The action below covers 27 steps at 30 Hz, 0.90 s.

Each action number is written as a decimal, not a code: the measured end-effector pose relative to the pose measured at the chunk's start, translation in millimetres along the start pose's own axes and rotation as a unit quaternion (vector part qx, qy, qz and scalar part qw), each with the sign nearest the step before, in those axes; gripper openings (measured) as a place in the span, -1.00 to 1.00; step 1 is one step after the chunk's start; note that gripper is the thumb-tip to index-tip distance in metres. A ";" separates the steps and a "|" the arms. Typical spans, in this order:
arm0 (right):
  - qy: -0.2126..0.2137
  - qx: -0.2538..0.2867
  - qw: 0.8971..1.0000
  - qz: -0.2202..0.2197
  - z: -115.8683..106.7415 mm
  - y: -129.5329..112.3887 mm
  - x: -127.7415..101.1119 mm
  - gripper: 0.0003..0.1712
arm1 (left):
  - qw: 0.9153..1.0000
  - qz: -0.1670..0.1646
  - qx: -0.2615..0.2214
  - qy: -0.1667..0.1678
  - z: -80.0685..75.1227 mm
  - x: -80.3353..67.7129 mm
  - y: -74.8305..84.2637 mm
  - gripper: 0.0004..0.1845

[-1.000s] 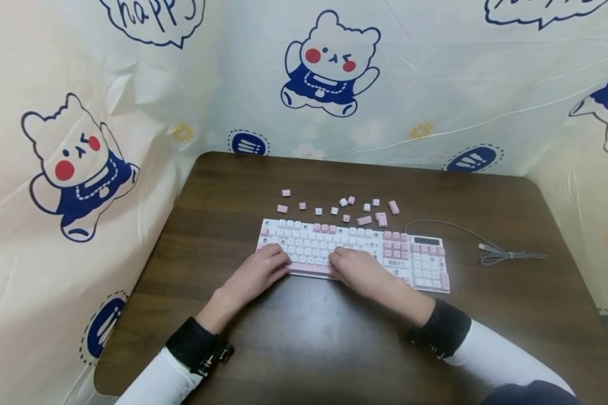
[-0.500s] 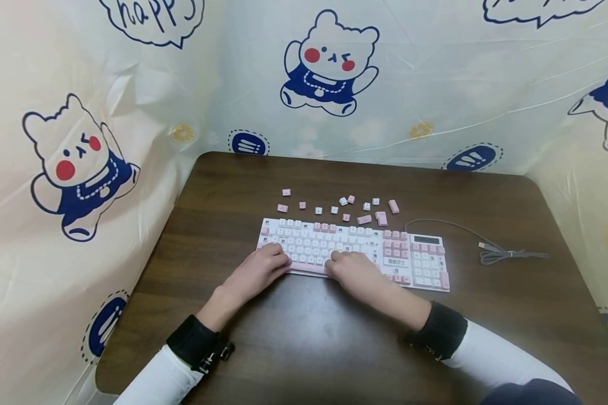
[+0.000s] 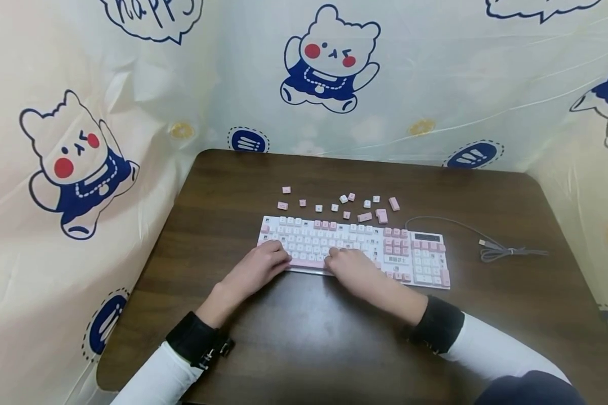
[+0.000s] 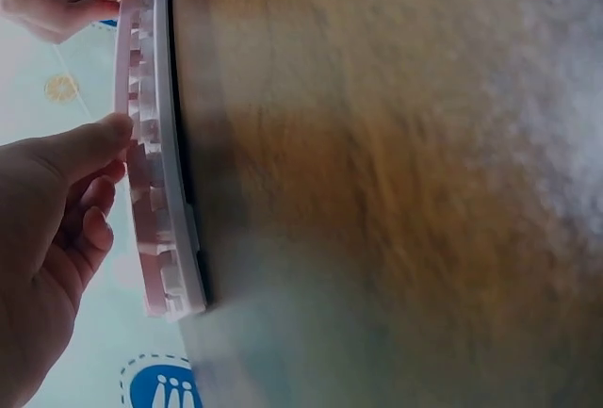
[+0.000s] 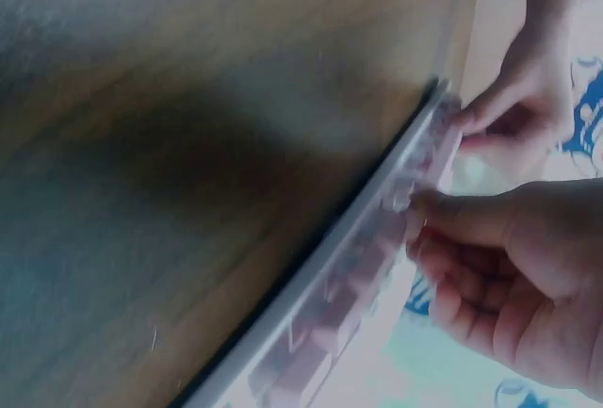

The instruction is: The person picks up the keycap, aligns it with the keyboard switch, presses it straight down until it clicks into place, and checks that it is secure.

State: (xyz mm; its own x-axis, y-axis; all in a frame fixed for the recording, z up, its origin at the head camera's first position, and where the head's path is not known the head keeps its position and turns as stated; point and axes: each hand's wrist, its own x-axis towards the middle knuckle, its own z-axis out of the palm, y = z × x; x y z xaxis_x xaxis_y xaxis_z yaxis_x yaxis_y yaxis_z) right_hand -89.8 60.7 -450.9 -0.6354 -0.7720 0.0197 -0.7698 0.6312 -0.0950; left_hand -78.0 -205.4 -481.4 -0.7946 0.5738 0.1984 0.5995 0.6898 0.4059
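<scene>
A white and pink keyboard (image 3: 354, 239) lies on the dark wooden table, both hands at its front edge. My left hand (image 3: 260, 264) pinches the left end of the long pink space bar (image 3: 308, 263) between thumb and fingers. At the bar's other end, my right hand (image 3: 353, 269) has its thumb and index finger closed on it, the remaining fingers curled. Seen from the left wrist, the space bar (image 4: 123, 59) stretches between the two thumbs along the row of keys. The right hand covers the keys just right of the bar in the head view.
Several loose pink and white keycaps (image 3: 364, 217) lie behind the keyboard. A grey USB cable (image 3: 501, 254), bundled with a tie, rests to the right. Beyond the table (image 3: 309, 343) hangs a pale curtain (image 3: 420, 73) printed with bears.
My right hand has slid slightly left along the front row to the space bar's right end. The left hand keeps its place; the head view has tipped a little.
</scene>
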 end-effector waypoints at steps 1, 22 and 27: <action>-0.002 0.014 1.000 0.006 -1.7 1.9 0.1 -0.91 | 1.000 -0.002 -0.001 0.001 -0.4 0.0 -0.3 -0.91; -0.016 0.090 0.996 -0.005 1.2 18.0 2.9 -0.85 | 1.000 0.013 0.000 0.009 0.2 -3.4 -2.0 -0.88; 0.002 0.092 0.996 -0.008 3.5 16.2 0.2 -0.87 | 1.000 0.021 0.000 0.010 2.1 -3.7 -3.3 -0.89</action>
State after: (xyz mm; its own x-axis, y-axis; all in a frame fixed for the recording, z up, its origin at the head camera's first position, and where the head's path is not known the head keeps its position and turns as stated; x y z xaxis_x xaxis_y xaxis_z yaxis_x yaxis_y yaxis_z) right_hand -102.2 70.5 -456.0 -0.6233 -0.7815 0.0273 -0.7562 0.5935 -0.2756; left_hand -76.8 -208.8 -485.4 -0.7705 0.5934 0.2327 0.6323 0.6652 0.3972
